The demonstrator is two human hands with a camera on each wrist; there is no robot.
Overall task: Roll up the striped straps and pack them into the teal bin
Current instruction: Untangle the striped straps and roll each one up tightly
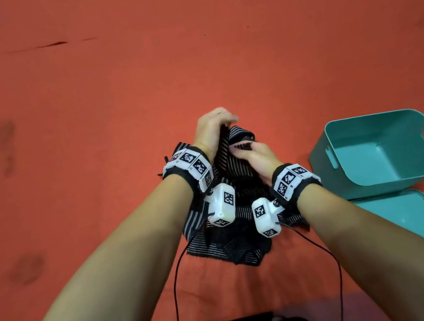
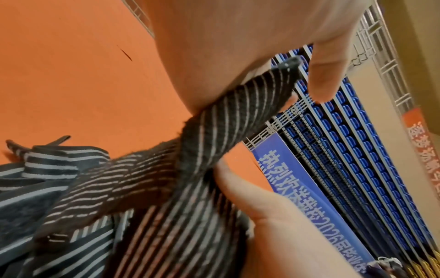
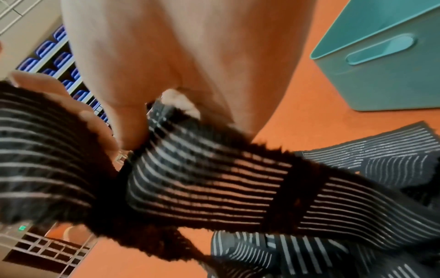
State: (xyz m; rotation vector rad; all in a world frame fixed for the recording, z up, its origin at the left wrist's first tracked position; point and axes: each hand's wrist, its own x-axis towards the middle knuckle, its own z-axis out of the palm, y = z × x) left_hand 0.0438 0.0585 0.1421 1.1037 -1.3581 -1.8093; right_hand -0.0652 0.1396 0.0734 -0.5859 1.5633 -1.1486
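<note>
A heap of black straps with thin white stripes (image 1: 239, 228) lies on the orange floor between my forearms. One striped strap (image 1: 232, 157) is lifted from the heap. My left hand (image 1: 214, 129) grips its upper end, the strap (image 2: 240, 109) running out from under the palm. My right hand (image 1: 254, 153) pinches the same strap (image 3: 214, 180) just below, thumb and fingers closed on its folded edge. The teal bin (image 1: 387, 152) stands open to the right of the heap, with nothing in it.
A flat teal lid (image 1: 409, 220) lies on the floor in front of the bin. Black cables (image 1: 176, 291) trail from the wrist cameras toward me. The orange floor (image 1: 109, 79) spreads wide to the left and ahead. Blue seating and wire racks show in the wrist views.
</note>
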